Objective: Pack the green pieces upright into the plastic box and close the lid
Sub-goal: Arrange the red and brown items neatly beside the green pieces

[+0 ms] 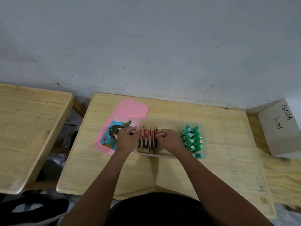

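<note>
Pink lid [121,121] lies on the wooden surface [224,163] left of the plastic box [171,120], where left hand [126,139] and right hand [168,141] clench their grip on a row of red-and-tan slabs [147,141], green pieces [193,139] upright at its right end.

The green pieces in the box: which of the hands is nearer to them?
Right. The right hand is just beside the green pieces, on their left; the left hand is beyond the row of red-and-tan blocks.
</note>
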A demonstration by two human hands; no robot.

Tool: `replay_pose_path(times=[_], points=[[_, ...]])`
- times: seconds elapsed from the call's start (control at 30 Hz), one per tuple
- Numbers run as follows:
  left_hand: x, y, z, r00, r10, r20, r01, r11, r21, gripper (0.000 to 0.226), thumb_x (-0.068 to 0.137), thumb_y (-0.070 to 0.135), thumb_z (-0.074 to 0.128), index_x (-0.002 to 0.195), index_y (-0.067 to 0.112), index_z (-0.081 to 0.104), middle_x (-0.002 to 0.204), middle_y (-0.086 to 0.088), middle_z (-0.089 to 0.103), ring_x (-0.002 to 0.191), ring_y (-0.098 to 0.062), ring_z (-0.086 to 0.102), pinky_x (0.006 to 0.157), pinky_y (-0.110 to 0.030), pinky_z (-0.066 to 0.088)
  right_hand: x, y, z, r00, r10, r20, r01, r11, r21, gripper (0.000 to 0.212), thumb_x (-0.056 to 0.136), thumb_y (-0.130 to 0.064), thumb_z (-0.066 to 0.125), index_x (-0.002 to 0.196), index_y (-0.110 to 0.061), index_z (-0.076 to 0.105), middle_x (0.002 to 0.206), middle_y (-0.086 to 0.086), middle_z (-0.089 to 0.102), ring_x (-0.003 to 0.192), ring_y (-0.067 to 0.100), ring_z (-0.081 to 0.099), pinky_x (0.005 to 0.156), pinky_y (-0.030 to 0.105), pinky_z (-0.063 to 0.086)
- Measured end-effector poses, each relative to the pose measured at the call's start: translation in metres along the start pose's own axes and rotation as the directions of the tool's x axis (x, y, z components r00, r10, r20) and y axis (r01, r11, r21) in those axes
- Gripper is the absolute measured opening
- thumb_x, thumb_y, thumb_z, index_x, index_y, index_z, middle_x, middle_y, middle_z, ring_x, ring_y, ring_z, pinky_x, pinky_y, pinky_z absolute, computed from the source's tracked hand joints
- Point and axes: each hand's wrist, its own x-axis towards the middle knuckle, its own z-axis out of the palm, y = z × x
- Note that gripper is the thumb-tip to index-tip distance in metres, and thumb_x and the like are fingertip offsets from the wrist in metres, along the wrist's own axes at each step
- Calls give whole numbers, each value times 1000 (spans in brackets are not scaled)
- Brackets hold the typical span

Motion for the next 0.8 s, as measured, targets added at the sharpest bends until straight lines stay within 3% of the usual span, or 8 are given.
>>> replay_pose_path(times=[0.1, 0.23, 0.4, 0.6, 0.8], points=[[-1, 0, 0, 1000, 2, 2, -2, 1000, 0, 24, 92, 19, 57, 105, 2, 70, 74, -1, 64, 58, -4, 56, 54, -18, 43, 7, -1, -2, 1000, 13, -20, -15, 997, -74, 39, 95, -25, 48, 133, -28, 55, 120, 1, 67, 98, 18, 64, 88, 35, 52], [-1, 1, 0, 1000, 8, 7, -8, 1000, 0, 25, 92, 19, 57, 106, 2, 69, 75, -1, 65, 58, -5, 57, 56, -20, 45, 17, -4, 2, 996, -2, 88, 23, 969, -248, 47, 96, -28, 44, 143, -33, 42, 133, 1, 60, 116, 22, 58, 94, 40, 49], [0, 0, 0, 1000, -4, 9, 4, 1000, -15, 26, 92, 19, 58, 108, 2, 68, 77, -2, 66, 59, -8, 59, 59, -24, 49, 19, 0, 2, 993, 7, 116, 17, 978, -207, 40, 95, -31, 51, 135, -34, 47, 120, 2, 67, 107, 23, 61, 90, 41, 51], [-1, 0, 1, 1000, -13, 13, 13, 1000, -5, 26, 92, 19, 57, 110, 3, 68, 77, -1, 65, 57, -4, 55, 54, -18, 42, 17, 8, 1, 988, 5, 152, 8, 996, -85, 40, 94, -25, 59, 133, -27, 51, 110, 0, 69, 88, 13, 58, 78, 29, 46], [-2, 1, -1, 1000, -9, 12, 9, 1000, 9, 26, 92, 19, 57, 108, 1, 68, 79, -2, 65, 61, -3, 57, 56, -17, 45, 13, 8, 7, 997, 35, 72, -35, 999, 3, 48, 91, -29, 63, 137, -26, 49, 102, -2, 70, 95, 15, 62, 89, 36, 50]])
